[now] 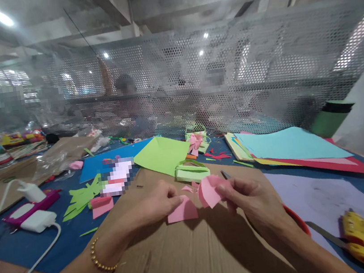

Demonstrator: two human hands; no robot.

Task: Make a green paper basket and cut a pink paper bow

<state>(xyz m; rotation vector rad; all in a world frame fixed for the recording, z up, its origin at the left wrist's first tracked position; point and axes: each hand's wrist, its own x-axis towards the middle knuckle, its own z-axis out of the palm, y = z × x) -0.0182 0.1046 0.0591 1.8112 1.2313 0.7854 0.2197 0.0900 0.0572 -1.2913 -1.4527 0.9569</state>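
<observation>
My right hand (251, 194) pinches a curled pink paper piece (209, 192) with cut, petal-like edges between thumb and fingers. A dark pointed scissors tip (225, 174) and an orange-red handle (297, 220) show on either side of this hand; whether the palm holds the scissors is hidden. My left hand (159, 200), with a gold bead bracelet at the wrist, has its fingers closed at the upper left edge of a flat pink paper square (183, 210). Small pink scraps (189, 188) lie between the hands, in front of a light green paper basket (192, 171).
Brown cardboard (171, 255) lies under my hands. Green paper (160, 153) and a stack of coloured sheets (291, 146) are behind. A yellow utility knife (362, 237) lies right. Chargers with cables (38, 220) and green cut strips (84, 197) are left. Perforated metal (173, 74) stands beyond.
</observation>
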